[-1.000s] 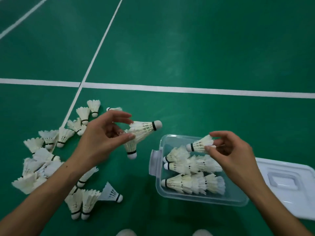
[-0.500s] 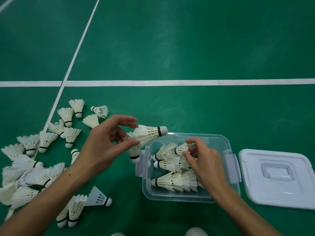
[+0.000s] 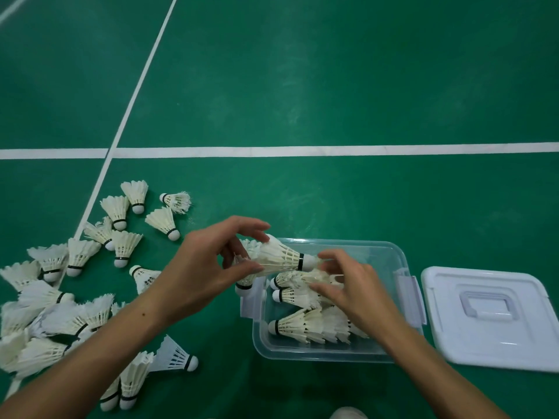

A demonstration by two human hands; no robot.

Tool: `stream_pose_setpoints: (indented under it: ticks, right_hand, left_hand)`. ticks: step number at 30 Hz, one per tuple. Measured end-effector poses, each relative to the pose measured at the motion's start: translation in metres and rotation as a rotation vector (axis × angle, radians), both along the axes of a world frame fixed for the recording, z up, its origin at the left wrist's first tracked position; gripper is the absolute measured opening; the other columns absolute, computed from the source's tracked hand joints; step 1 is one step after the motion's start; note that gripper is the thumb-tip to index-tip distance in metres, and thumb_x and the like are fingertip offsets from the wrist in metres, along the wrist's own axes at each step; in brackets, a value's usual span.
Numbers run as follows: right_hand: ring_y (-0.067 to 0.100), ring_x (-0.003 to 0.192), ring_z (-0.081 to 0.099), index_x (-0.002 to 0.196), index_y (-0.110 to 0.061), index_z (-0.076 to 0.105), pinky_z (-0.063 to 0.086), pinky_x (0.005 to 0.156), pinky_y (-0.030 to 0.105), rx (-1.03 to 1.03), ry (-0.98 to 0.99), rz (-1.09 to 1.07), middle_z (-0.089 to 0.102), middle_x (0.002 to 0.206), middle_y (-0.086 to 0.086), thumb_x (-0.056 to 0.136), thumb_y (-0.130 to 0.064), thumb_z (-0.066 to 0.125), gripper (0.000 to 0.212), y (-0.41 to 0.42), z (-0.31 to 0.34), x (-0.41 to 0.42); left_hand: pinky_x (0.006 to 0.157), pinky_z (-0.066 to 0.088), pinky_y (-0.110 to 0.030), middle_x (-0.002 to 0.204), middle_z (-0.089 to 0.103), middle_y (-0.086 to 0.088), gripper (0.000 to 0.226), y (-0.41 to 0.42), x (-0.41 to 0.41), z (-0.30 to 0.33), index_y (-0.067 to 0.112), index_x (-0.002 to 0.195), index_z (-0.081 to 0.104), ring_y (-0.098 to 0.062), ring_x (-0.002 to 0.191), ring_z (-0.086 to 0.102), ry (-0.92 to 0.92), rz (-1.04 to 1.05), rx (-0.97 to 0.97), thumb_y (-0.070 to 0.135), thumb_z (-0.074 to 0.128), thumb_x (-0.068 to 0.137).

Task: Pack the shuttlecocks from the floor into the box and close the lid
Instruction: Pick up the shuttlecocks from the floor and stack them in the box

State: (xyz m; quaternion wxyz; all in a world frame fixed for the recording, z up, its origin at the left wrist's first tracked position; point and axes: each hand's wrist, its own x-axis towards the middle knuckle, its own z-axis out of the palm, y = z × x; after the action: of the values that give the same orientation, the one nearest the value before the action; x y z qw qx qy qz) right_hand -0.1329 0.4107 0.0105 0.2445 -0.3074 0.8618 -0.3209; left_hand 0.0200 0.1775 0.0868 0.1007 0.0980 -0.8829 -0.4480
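A shuttlecock (image 3: 279, 255) is pinched by its feathers in the left hand (image 3: 205, 267), cork toward the half-curled, empty right hand (image 3: 354, 285) just beyond, above the part-filled box (image 3: 393, 355) below the grip; a handover, then stacking, appears called for.

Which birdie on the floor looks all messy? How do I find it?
Start where the two white court lines cross, then look just below at the loose pile of shuttlecocks. The messy shuttlecock lies on its side at the pile's top right edge; its feathers are frayed, unlike its neat neighbours.
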Motion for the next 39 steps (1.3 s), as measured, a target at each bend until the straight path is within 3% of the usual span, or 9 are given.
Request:
stream_pose_setpoints:
  ticks: [5, 10, 15, 20, 23, 27, 32, 36, 39]
  right_hand:
    - [-0.002, 0.103, 0.070, 0.120, -0.033, 0.068, 0.061, 0.088, 0.025, -0.193, -0.070, -0.061, 0.075, 0.110, -0.020, 0.091, -0.035, 0.079, 0.032, 0.017, 0.060, -0.026]
    - [0.005, 0.112, 0.068, 0.134, -0.033, 0.062, 0.062, 0.091, 0.034, -0.206, -0.311, 0.180, 0.066, 0.132, -0.019, 0.080, -0.030, 0.092, 0.062, -0.011, 0.077, -0.032]
    - [0.008, 0.110, 0.067, 0.136, -0.040, 0.057, 0.064, 0.085, 0.039, -0.195, -0.313, 0.250, 0.064, 0.128, -0.021, 0.074, -0.028, 0.095, 0.073, -0.025, 0.063, -0.030]
    - [0.010, 0.107, 0.067, 0.131, -0.044, 0.062, 0.064, 0.085, 0.037, -0.219, -0.309, 0.222, 0.065, 0.121, -0.017, 0.078, -0.028, 0.092, 0.063, -0.013, 0.054, -0.030]
    - [0.008, 0.104, 0.068, 0.112, -0.036, 0.075, 0.063, 0.090, 0.033, -0.226, -0.238, 0.068, 0.067, 0.116, -0.014, 0.081, -0.034, 0.089, 0.033, 0.011, 0.045, -0.036]
    - [0.004, 0.080, 0.071, 0.088, -0.026, 0.081, 0.055, 0.072, 0.019, -0.255, -0.075, -0.252, 0.078, 0.088, -0.010, 0.082, -0.036, 0.087, 0.013, 0.046, 0.033, -0.036]
    - [0.004, 0.091, 0.072, 0.097, -0.026, 0.083, 0.057, 0.088, 0.032, -0.203, 0.018, -0.457, 0.079, 0.092, -0.014, 0.084, -0.042, 0.084, 0.021, 0.057, 0.016, -0.019]
    - [-0.007, 0.085, 0.067, 0.102, -0.026, 0.082, 0.058, 0.081, 0.029, -0.138, 0.106, -0.458, 0.073, 0.090, -0.025, 0.085, -0.040, 0.084, 0.023, 0.046, 0.014, -0.009]
    - [0.002, 0.078, 0.073, 0.100, -0.025, 0.083, 0.062, 0.076, 0.034, -0.105, 0.163, -0.434, 0.075, 0.089, -0.023, 0.085, -0.043, 0.084, 0.024, 0.036, 0.007, -0.004]
  left_hand:
    - [0.071, 0.051, -0.017, 0.119, 0.071, 0.021, 0.056, -0.004, -0.019, 0.011, 0.027, 0.134, 0.063, -0.008, 0.081, 0.066, -0.018, -0.208, -0.165, 0.009, 0.085, 0.086]
    - [0.077, 0.042, -0.003, 0.123, 0.068, 0.022, 0.055, 0.003, -0.042, 0.019, 0.032, 0.138, 0.059, 0.004, 0.086, 0.063, -0.099, -0.418, -0.277, 0.017, 0.081, 0.090]
    - [0.079, 0.043, -0.004, 0.128, 0.065, 0.025, 0.059, 0.006, -0.054, 0.019, 0.041, 0.135, 0.053, 0.008, 0.088, 0.061, -0.110, -0.502, -0.295, 0.015, 0.082, 0.090]
    - [0.080, 0.045, -0.005, 0.126, 0.058, 0.023, 0.065, 0.004, -0.052, 0.018, 0.036, 0.142, 0.055, 0.009, 0.089, 0.062, -0.044, -0.432, -0.285, 0.013, 0.082, 0.088]
    - [0.077, 0.049, -0.009, 0.126, 0.065, 0.018, 0.066, -0.004, -0.046, 0.017, 0.029, 0.143, 0.058, -0.003, 0.082, 0.066, 0.068, -0.296, -0.238, 0.009, 0.083, 0.086]
    - [0.072, 0.054, -0.021, 0.125, 0.067, 0.016, 0.063, -0.007, -0.033, 0.008, 0.027, 0.142, 0.058, -0.012, 0.081, 0.067, 0.085, -0.223, -0.219, 0.008, 0.083, 0.087]
    - [0.071, 0.056, -0.029, 0.123, 0.067, 0.016, 0.060, 0.000, -0.024, -0.002, 0.027, 0.141, 0.059, -0.014, 0.083, 0.068, 0.076, -0.197, -0.174, 0.010, 0.082, 0.089]
    - [0.073, 0.056, -0.028, 0.123, 0.067, 0.016, 0.058, 0.006, -0.023, -0.005, 0.027, 0.141, 0.059, -0.012, 0.086, 0.068, 0.071, -0.180, -0.157, 0.011, 0.082, 0.089]
    - [0.074, 0.055, -0.023, 0.122, 0.068, 0.015, 0.057, 0.007, -0.023, -0.006, 0.026, 0.140, 0.060, -0.012, 0.086, 0.068, 0.067, -0.172, -0.150, 0.011, 0.082, 0.089]
